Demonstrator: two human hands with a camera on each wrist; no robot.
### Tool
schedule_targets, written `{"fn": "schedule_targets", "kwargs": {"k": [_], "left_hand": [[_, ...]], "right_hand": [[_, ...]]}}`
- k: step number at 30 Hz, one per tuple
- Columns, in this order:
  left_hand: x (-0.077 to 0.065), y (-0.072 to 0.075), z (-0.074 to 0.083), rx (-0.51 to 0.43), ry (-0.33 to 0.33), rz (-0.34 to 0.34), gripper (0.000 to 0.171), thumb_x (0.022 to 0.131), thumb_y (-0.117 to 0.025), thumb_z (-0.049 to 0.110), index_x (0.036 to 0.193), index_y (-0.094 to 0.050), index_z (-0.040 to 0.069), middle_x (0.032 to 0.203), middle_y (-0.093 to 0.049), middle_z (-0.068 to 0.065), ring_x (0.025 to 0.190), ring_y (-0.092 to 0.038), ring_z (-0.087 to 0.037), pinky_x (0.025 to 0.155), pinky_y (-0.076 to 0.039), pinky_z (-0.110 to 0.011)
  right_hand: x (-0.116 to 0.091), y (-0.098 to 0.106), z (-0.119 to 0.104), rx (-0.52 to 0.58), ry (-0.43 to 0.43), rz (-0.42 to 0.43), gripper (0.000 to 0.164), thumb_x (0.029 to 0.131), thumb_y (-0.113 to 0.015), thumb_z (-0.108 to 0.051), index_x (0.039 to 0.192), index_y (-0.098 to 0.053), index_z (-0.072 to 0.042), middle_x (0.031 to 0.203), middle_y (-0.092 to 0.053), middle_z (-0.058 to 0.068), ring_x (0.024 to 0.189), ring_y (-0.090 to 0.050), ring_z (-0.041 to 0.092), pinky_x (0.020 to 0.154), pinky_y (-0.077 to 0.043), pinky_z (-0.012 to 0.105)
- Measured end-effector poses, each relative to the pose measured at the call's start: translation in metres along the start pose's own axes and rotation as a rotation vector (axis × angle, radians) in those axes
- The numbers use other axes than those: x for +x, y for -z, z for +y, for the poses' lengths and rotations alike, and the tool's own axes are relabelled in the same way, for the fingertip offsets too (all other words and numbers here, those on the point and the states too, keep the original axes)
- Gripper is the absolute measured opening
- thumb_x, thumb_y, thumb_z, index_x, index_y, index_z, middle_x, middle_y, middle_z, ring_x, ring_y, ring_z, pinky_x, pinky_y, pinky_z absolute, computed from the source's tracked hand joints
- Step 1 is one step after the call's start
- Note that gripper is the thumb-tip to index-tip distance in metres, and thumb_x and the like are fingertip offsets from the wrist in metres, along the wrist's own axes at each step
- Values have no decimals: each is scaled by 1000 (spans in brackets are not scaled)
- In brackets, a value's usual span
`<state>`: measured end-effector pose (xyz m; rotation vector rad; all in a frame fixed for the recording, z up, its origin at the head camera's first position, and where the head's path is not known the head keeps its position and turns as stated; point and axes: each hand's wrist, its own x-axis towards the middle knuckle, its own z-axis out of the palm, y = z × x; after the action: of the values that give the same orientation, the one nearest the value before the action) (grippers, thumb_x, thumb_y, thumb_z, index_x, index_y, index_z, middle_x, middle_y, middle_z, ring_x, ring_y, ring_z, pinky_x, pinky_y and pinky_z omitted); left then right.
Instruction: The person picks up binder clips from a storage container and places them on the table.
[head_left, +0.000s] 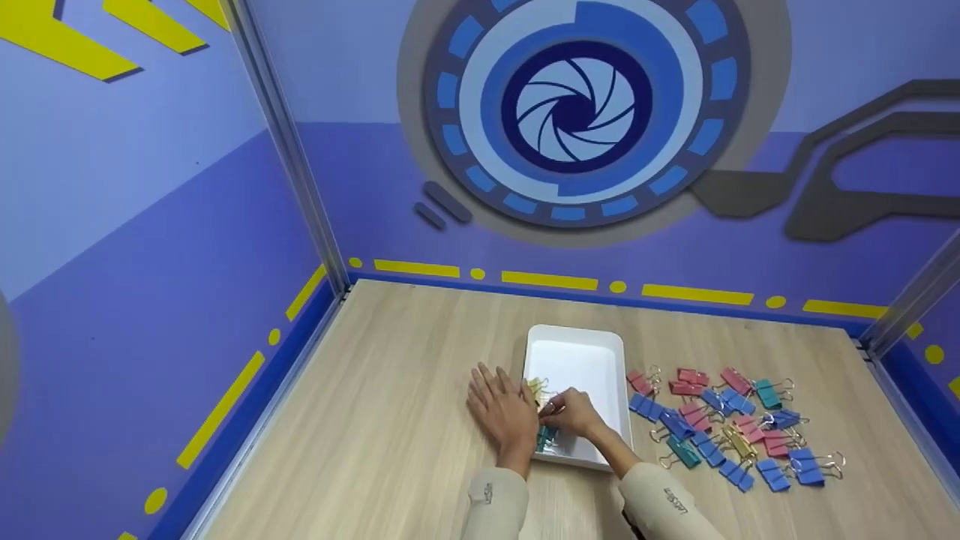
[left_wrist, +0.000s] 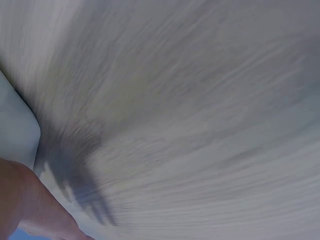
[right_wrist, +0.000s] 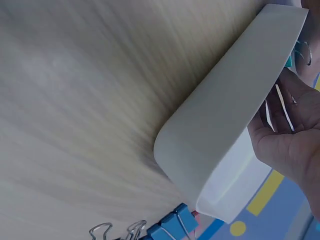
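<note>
A white tray [head_left: 581, 360] stands on the wooden table, with a yellow binder clip [head_left: 535, 385] and teal binder clips [head_left: 543, 439] along the left side inside it. My left hand [head_left: 501, 409] lies at the tray's left rim, its fingers stretched out; in the left wrist view only a part of that hand [left_wrist: 45, 207] shows. Inside the tray, my right hand [head_left: 576, 414] has its fingers bent and pinches a binder clip, mostly covered by the fingers. From the right wrist view, the right hand [right_wrist: 295, 132] reaches over the tray wall [right_wrist: 225, 105].
Right of the tray lies a loose spread of several binder clips: blue [head_left: 808, 466], red [head_left: 733, 381], teal [head_left: 768, 393] and gold [head_left: 739, 441]. Some overlap. Printed panels [head_left: 360, 187] wall the table at the back and both sides, with metal posts [head_left: 289, 142] at the corners.
</note>
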<state>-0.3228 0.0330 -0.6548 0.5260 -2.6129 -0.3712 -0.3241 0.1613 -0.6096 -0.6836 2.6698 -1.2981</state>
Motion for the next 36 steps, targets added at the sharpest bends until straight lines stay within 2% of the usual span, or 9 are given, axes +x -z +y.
{"fn": "schedule_targets", "kwargs": {"k": [2, 6, 9, 12, 17, 21, 27, 32, 36], "left_hand": [[1, 0, -1, -4, 2, -1, 59, 101, -54, 49, 145, -57, 9, 162, -41, -17, 153, -35, -34, 123, -32, -54], [2, 0, -2, -5, -1, 1, 59, 102, -53, 49, 145, -57, 9, 162, -41, -17, 153, -35, -35, 123, -32, -54], [3, 0, -4, -7, -2, 6, 59, 102, -53, 48, 145, -57, 9, 162, -41, -18, 153, -35, -35, 123, -32, -54], [3, 1, -6, -19, 1, 4, 58, 103, -52, 47, 146, -56, 8, 162, -40, -18, 154, -34, -34, 124, -31, -55], [2, 3, -8, -30, 9, -18, 59, 103, -51, 47, 147, -56, 8, 163, -39, -18, 155, -32, -35, 124, -30, -55], [1, 3, -9, -42, 7, -22, 58, 103, -51, 47, 147, -55, 7, 163, -38, -18, 155, -31, -35, 124, -29, -55], [3, 4, -7, -47, -1, -13, 58, 103, -53, 45, 146, -56, 7, 163, -39, -20, 154, -32, -36, 124, -30, -55], [2, 4, -4, -42, 4, -35, 59, 103, -52, 46, 147, -55, 7, 163, -37, -20, 155, -30, -36, 124, -29, -55], [0, 1, 1, -22, -15, -39, 59, 103, -52, 47, 147, -55, 7, 164, -37, -18, 155, -31, -34, 125, -29, -54]], "right_hand": [[0, 0, 10, 10, 56, -4, 11, 81, -84, -10, 78, -79, -1, 74, -78, 8, 62, -63, 3, 53, -48, 19], [-4, 7, 12, 8, 77, -36, 9, 81, -84, -9, 79, -79, -1, 74, -78, 6, 64, -66, 3, 55, -54, 23], [-12, 17, 3, -20, 13, -69, 8, 79, -82, -2, 82, -78, 4, 77, -78, 14, 67, -68, 9, 58, -54, 24], [-20, 24, -1, -55, -28, -76, 8, 80, -81, 2, 84, -77, 7, 79, -77, 19, 67, -65, 11, 57, -50, 21], [-32, 34, -4, -88, -126, -74, 4, 82, -79, 4, 85, -77, 6, 79, -76, 17, 65, -57, 9, 55, -46, 19], [-34, 41, -2, -139, -175, -18, 3, 81, -79, 5, 84, -77, 6, 77, -75, 14, 64, -57, 10, 57, -50, 24], [-32, 54, -9, -180, -164, 109, 5, 80, -78, 10, 81, -76, 5, 76, -75, 13, 66, -60, 13, 62, -57, 31], [-32, 69, -15, -207, -135, 144, 5, 81, -77, 10, 83, -77, 5, 77, -76, 14, 66, -64, 15, 64, -61, 35], [-36, 89, -21, -226, -133, 164, 6, 84, -74, 10, 87, -77, 6, 80, -76, 15, 68, -65, 16, 64, -61, 35]]}}
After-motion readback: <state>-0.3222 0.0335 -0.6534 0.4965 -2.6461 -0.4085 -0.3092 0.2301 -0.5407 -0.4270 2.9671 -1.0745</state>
